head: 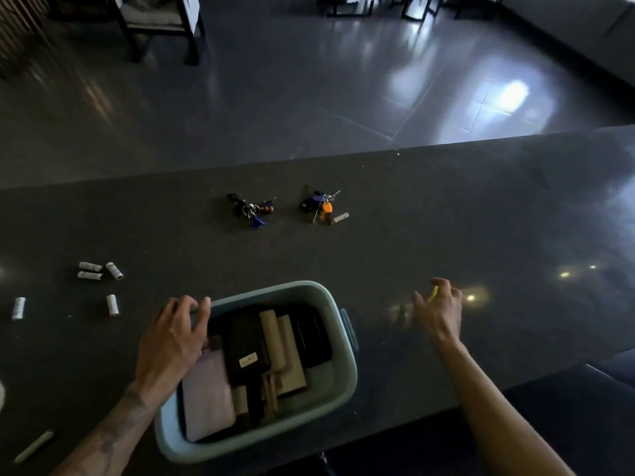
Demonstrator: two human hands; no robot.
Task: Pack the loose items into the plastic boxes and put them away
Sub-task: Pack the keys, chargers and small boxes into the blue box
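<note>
A chair (156,27) stands on glossy floor (309,97) beyond the counter (481,207).

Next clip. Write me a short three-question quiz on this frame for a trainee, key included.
1. True or false: the left hand is on the rim of the plastic box.
2. How many key bunches lie on the counter beyond the box? A) one B) two C) four
3. Fill in: the loose white cylinders lie to the ____ of the box.
Key: 1 true; 2 B; 3 left.
</note>
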